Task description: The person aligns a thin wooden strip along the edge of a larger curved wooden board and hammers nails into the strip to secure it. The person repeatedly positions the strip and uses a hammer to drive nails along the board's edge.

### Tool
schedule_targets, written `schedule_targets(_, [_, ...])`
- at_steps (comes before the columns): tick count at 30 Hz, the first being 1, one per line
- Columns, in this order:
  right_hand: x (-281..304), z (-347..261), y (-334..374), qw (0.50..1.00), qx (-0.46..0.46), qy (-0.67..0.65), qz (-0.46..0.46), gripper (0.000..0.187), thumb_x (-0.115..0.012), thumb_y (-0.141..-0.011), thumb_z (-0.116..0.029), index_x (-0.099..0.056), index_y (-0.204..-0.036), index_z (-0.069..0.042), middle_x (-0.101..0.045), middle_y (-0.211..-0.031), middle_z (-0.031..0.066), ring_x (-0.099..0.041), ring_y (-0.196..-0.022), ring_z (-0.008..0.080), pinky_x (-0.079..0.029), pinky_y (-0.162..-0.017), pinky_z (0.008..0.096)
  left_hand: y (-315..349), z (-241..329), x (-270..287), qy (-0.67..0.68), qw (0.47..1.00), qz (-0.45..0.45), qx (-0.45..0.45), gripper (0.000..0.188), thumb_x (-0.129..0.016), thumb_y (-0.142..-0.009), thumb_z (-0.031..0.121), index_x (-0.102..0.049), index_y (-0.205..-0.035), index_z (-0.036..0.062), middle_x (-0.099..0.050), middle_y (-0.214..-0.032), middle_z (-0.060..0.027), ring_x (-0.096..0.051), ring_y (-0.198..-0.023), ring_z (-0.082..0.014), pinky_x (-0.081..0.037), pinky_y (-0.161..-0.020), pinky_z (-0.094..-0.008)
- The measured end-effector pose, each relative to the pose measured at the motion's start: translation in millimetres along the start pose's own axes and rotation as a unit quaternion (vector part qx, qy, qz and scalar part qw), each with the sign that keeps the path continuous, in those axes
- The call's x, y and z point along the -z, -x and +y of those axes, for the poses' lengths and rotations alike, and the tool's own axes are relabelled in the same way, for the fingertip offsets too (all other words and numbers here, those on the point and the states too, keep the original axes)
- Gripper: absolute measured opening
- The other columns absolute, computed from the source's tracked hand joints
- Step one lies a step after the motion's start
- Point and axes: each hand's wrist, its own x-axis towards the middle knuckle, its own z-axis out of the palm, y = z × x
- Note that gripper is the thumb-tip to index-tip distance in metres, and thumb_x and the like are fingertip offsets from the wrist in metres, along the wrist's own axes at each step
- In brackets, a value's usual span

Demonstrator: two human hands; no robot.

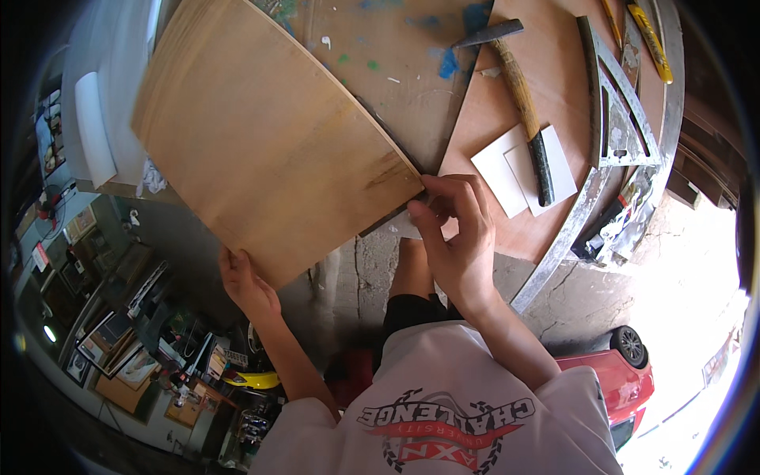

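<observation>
A large wooden board (269, 134) lies tilted across the left and middle of the view, partly over the paint-stained table (396, 55). My left hand (247, 281) grips its near left edge, thumb on top and the other fingers underneath, out of sight. At the board's near right corner, my right hand (459, 229) pinches with thumb and forefinger close to the edge. Right of that hand, two white square pieces (507, 170) rest on a reddish-brown sheet (467, 142). A hammer (518, 87) with a wooden, black-ended handle lies partly on them.
Metal straightedges (558, 237), a perforated metal piece (621, 119) and a yellow utility knife (651, 43) lie along the right side. A white roll (95, 131) rests at the far left. Frames and clutter fill the lower left. A red car (613, 380) stands at lower right.
</observation>
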Motion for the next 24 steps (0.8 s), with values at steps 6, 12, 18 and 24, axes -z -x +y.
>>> schedule_targets(6, [-11,-2,0,0.998,-0.056,-0.015,0.029,0.029,-0.082,-0.086,-0.006,-0.065,-0.109,0.001,-0.058,-0.091,0.0101,-0.06,-0.067,0.0165,-0.049,-0.058,0.0315,-10,3,-1,0.059,0.997,-0.025,0.052,0.051,-0.065,-0.104,0.022,-0.045,-0.145,0.0004,-0.06,-0.135,-0.0116,-0.061,-0.123,-0.0208,-0.051,-0.1,-0.034])
schedule_targets(12, [-14,-2,-4,0.992,-0.124,-0.02,0.022,0.031,-0.088,-0.082,-0.011,-0.064,-0.098,0.001,-0.058,-0.077,0.0094,-0.057,-0.06,0.0165,-0.047,-0.055,0.0324,-13,-4,-19,0.063,0.995,-0.033,0.065,0.059,-0.061,-0.106,0.033,-0.04,-0.152,0.0029,-0.059,-0.138,-0.0114,-0.06,-0.124,-0.022,-0.053,-0.1,-0.0374])
schedule_targets(18, [-10,-3,-8,0.989,-0.144,-0.032,0.006,0.03,-0.09,-0.082,-0.01,-0.064,-0.092,0.001,-0.053,-0.07,-0.0038,-0.044,-0.062,0.0018,-0.037,-0.054,0.0205,-6,3,-26,0.037,0.997,-0.02,0.059,0.067,-0.062,-0.105,0.038,-0.036,-0.155,0.0024,-0.055,-0.143,-0.012,-0.059,-0.127,-0.0229,-0.053,-0.102,-0.0391])
schedule_targets(24, [-13,-1,-9,0.979,-0.188,-0.083,0.012,0.027,-0.088,-0.084,-0.007,-0.063,-0.089,0.002,-0.058,-0.072,-0.0035,-0.05,-0.066,0.0014,-0.041,-0.057,0.0197,-4,8,-38,0.017,0.997,-0.001,0.076,0.07,-0.063,-0.104,0.039,-0.034,-0.158,0.0048,-0.051,-0.148,-0.0114,-0.056,-0.131,-0.0235,-0.052,-0.104,-0.0401])
